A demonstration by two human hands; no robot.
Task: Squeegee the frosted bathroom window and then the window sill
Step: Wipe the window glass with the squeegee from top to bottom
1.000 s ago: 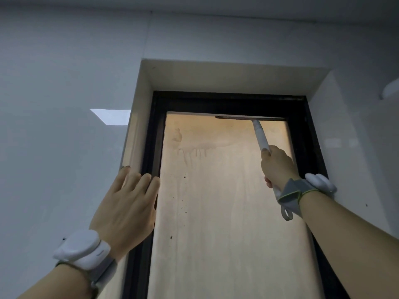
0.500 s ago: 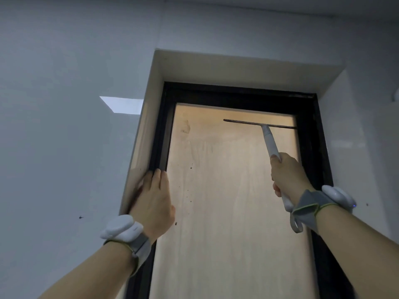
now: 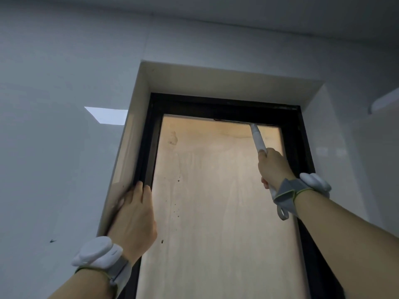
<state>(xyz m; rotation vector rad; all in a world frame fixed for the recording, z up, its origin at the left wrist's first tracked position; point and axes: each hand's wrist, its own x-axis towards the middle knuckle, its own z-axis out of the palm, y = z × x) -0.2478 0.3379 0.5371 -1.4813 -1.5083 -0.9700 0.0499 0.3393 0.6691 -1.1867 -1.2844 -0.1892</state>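
A tall frosted window pane (image 3: 216,201), lit amber from behind, sits in a black frame (image 3: 149,147) above me. My right hand (image 3: 273,167) grips the white handle of a squeegee (image 3: 257,137), whose dark blade lies along the pane's top edge on the right side. My left hand (image 3: 133,216) rests flat, fingers together, against the left frame and the edge of the reveal, holding nothing. Dark specks and streaks mark the left part of the glass. The window sill is out of view.
Pale glossy wall (image 3: 54,169) surrounds the recessed opening, with a bright light reflection (image 3: 108,115) left of it. A white fixture (image 3: 384,102) juts from the wall at upper right. White trackers are strapped to both wrists.
The blade dropped a little down the pane half a second ago and is now back at the top edge. My left hand slid down from the wall onto the left frame.
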